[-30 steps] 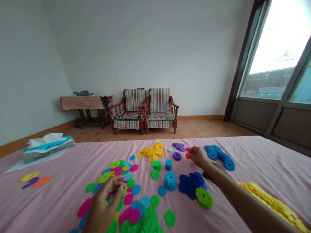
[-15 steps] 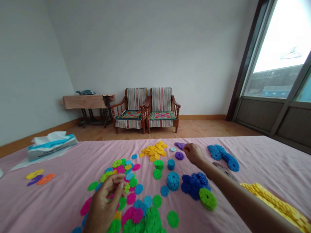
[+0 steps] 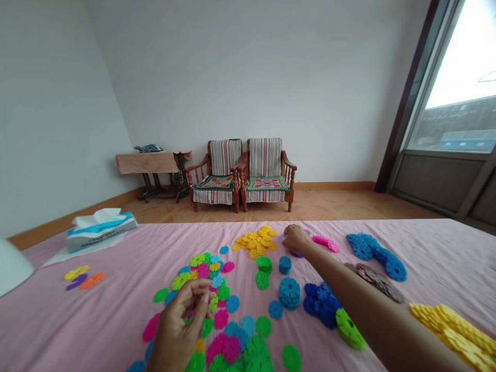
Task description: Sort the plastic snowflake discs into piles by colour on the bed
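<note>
My left hand (image 3: 182, 320) hovers over the mixed pile of flower-shaped plastic discs, fingers loosely curled, with a gap between thumb and index finger. Right beside the thumb tip is a yellow-green disc (image 3: 213, 302); it looks to be lying in the pile rather than held. Farther off, my right hand (image 3: 297, 239) reaches down to the cloth with its fingers closed. A sliver of a pale blue disc (image 3: 284, 239) shows at its fingertips. Purple discs (image 3: 306, 232) are mostly covered by that hand. Yellow discs (image 3: 256, 242) lie in a heap to its left.
Light blue stacks (image 3: 289, 293), dark blue discs (image 3: 321, 302) and a yellow-green stack (image 3: 351, 330) stand near my right forearm. Beyond it lie pink (image 3: 326, 243), blue (image 3: 375, 253), brown (image 3: 374, 279) and yellow rows (image 3: 453, 330). A tissue pack (image 3: 101, 230) sits at left.
My right hand has shifted left from the purple discs onto the pale blue disc. A pink row has come into sight behind the wrist. The view has turned slightly left; my left hand keeps its pose.
</note>
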{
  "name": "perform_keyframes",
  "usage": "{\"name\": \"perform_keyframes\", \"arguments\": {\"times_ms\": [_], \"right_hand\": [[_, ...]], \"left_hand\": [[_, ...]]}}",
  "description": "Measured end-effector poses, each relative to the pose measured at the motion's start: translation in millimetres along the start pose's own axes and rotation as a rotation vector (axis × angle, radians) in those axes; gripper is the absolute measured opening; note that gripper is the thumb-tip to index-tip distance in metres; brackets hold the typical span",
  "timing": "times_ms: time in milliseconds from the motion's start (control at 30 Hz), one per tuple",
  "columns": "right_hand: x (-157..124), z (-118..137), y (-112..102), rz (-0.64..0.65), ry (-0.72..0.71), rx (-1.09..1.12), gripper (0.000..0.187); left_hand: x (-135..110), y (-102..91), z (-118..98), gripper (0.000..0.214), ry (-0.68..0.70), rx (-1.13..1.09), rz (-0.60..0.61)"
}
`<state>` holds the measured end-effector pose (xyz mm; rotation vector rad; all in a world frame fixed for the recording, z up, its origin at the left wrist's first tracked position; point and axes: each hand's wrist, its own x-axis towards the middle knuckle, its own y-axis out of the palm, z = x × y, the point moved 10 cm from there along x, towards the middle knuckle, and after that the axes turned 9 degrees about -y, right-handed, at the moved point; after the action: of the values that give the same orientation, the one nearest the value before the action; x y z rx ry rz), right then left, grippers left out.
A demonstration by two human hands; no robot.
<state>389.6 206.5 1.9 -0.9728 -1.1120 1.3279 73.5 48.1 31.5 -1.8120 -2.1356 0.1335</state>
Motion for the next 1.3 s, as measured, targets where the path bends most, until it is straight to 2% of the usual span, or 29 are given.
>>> {"name": "perform_keyframes", "arguments": {"times_ms": [200, 500, 633, 900, 1067, 1300], "right_hand": [[12, -4, 6, 0.067, 0.014, 0.027, 0.031], [14, 0, 4, 0.088, 0.005, 0.147, 0.03], [-1, -3, -1, 0.112, 0.005, 0.272, 0.03], [-54, -40, -15, 0.162, 0.009, 0.604, 0.016], [-70, -47, -3, 0.199, 0.003, 0.718, 0.015], [-80, -45, 16, 0.277, 0.019, 0.662, 0.009]], "left_hand": [[2, -0.5, 0, 0.025, 0.001, -0.009, 0.0], [13, -30.5, -14, 0.029, 0.015, -0.026, -0.123], [16, -31.2, -9, 0.029, 0.004, -0.025, -0.121], [18, -24.0, 3, 0.03, -0.004, 0.009, -0.082], [20, -21.4, 3, 0.028, 0.02, 0.01, -0.07], [22, -20.4, 4, 0.026, 0.029, 0.023, -0.063]]}}
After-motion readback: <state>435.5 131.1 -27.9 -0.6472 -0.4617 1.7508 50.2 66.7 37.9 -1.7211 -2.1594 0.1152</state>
